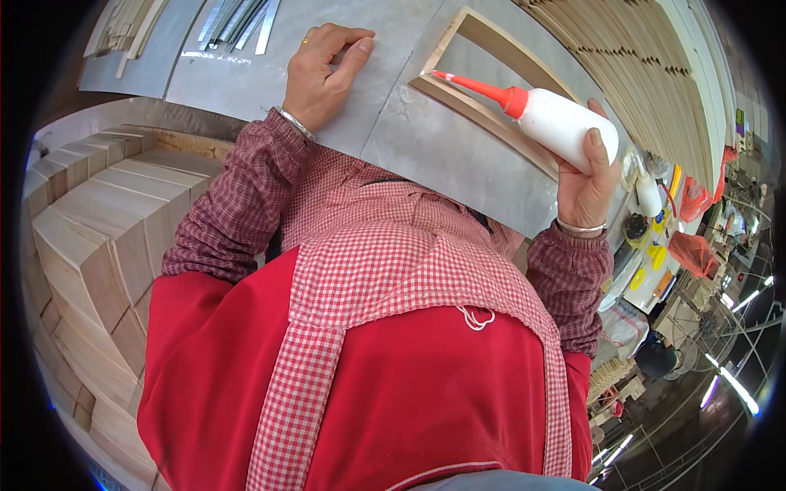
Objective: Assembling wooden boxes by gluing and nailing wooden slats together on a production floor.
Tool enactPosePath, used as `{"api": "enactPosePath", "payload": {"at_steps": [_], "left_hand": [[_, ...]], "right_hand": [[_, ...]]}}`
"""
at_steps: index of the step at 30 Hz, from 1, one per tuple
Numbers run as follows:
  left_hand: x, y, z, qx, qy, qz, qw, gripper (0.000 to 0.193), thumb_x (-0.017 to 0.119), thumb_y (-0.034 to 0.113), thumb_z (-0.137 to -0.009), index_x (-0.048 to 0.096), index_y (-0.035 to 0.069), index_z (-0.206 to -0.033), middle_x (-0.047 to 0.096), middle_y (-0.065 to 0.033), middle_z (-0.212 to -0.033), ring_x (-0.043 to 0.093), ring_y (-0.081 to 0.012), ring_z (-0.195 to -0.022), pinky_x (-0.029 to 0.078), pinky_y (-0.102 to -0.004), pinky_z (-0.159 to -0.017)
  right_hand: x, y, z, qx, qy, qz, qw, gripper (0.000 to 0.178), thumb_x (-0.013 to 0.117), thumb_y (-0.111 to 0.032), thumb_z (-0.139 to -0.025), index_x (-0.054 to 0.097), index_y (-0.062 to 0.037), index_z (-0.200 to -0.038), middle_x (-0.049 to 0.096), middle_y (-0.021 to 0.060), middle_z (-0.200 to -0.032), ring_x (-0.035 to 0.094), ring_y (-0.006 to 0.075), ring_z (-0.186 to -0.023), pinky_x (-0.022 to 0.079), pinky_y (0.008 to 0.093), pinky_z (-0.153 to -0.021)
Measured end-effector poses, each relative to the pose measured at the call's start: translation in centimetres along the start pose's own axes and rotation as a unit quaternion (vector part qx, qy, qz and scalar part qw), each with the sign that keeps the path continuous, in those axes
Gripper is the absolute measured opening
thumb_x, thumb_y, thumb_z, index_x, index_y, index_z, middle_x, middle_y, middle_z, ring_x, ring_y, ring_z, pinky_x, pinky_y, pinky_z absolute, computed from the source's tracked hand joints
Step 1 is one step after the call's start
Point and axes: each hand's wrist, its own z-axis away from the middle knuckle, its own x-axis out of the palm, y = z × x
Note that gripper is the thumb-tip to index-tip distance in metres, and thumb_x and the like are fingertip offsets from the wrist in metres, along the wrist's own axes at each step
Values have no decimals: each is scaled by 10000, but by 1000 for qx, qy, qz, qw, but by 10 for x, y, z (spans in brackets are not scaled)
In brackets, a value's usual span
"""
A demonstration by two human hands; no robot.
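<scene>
My right hand (588,176) is wrapped around a white squeeze glue bottle (557,123) with a long red nozzle. The bottle lies tilted over a rectangular wooden frame (444,45) on the grey tabletop (401,135). Its nozzle tip is at the frame's near left corner, where a small whitish spot shows; whether the tip touches the wood I cannot tell. Left of the frame, my left hand (321,82) hovers over or rests on the tabletop. Its fingers are loosely bent, thumb and forefinger apart, with nothing visible in them.
Long wooden strips (606,74) are piled at the far right. Metal-looking strips (237,24) and pale wooden strips (135,29) lie at the far left. Stacked wooden blocks (106,213) stand beside my left arm. To the right are another white bottle (648,196) and red plastic bags (693,252).
</scene>
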Motion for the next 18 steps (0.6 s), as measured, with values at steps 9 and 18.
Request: {"api": "enactPosePath", "payload": {"at_steps": [9,18], "left_hand": [[2,-4,0,9,-4,-7,1000,144,624,189,-850,685,82,-923,605,-8,-831,511,-136,-741,421,-226,-632],[0,-3,0,12,-12,-10,1000,139,627,185,-846,681,79,-916,604,-6,-828,514,-138,-742,418,-229,-630]], "right_hand": [[7,-1,-4,-27,-13,57,998,617,635,-208,-798,385,52,-1299,474,213,-1153,540,319,-1024,486,383,-878],[7,-3,-11,-48,-4,58,997,549,635,-181,-813,415,38,-1266,483,207,-1138,549,304,-1002,495,363,-855]]}}
